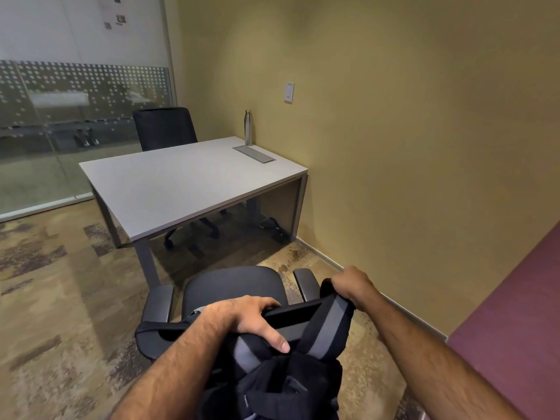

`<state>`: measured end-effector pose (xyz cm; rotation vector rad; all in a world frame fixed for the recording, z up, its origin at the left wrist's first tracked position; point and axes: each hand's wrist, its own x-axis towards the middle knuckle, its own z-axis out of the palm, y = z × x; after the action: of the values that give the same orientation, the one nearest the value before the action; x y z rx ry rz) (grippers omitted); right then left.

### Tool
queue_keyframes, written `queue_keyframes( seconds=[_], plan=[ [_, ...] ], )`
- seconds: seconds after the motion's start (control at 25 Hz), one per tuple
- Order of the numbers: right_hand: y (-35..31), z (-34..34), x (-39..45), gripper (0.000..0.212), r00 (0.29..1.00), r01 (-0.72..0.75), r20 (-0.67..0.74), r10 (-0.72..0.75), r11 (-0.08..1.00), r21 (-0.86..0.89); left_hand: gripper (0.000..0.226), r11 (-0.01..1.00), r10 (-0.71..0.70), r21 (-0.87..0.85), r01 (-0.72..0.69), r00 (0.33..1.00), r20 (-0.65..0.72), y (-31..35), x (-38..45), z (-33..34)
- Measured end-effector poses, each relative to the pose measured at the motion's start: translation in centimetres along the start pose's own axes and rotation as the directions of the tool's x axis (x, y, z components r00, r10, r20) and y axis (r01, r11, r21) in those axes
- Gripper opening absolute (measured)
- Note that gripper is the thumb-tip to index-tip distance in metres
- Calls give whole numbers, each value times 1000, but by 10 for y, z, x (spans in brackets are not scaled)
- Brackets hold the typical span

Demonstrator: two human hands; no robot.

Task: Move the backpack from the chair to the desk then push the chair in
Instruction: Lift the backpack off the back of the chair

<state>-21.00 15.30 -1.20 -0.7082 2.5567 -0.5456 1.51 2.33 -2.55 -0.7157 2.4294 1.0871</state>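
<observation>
A black and grey backpack (pixel 281 377) hangs low in front of me, over the back of a black office chair (pixel 233 286) with two armrests. My left hand (pixel 245 319) grips the backpack's top near its handle. My right hand (pixel 353 286) is closed on a grey-edged shoulder strap at the right. The chair's seat shows bare beyond the bag and stands pulled out from the white desk (pixel 181 183), which lies ahead, its near corner a short way past the seat.
A steel bottle (pixel 248 127) and a grey cable hatch (pixel 254 154) sit at the desk's far right, by the yellow wall. A second black chair (pixel 165 127) stands behind the desk. A glass partition (pixel 60 122) runs along the left. Carpet lies all around.
</observation>
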Motion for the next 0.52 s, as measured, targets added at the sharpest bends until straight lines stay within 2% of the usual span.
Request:
queue_keyframes(
  seconds=[0.04, 0.08, 0.16, 0.24, 0.32, 0.44, 0.52],
  plan=[
    [7, -1, -2, 26, 997, -81, 13, 80, 964, 252, 112, 1000, 3, -4, -3, 1000, -3, -1, 0, 0],
    [13, -1, -4, 25, 985, -167, 46, 164, 869, 466, 114, 1000, 5, -3, -5, 1000, -6, -1, 0, 0],
    [28, -3, -9, 19, 954, -283, 150, 258, 621, 731, 116, 1000, 4, 8, -4, 1000, -14, -2, 0, -1],
    [40, -5, -17, 13, 915, -389, 297, 272, 400, 830, 117, 1000, 1, 8, -1, 1000, -22, -2, 1, -1],
    [53, -5, -26, 10, 878, -466, 411, 245, 252, 848, 117, 1000, 6, 11, -6, 1000, -23, -1, 2, 0],
    [71, -2, -36, 5, 860, -505, 471, 198, 197, 840, 116, 1000, 8, 2, -8, 1000, -23, 0, 4, 3],
    [78, -2, -41, 16, 862, -501, 471, 186, 181, 846, 113, 1000, 2, -16, -3, 1000, -30, 1, 4, 4]
  ],
)
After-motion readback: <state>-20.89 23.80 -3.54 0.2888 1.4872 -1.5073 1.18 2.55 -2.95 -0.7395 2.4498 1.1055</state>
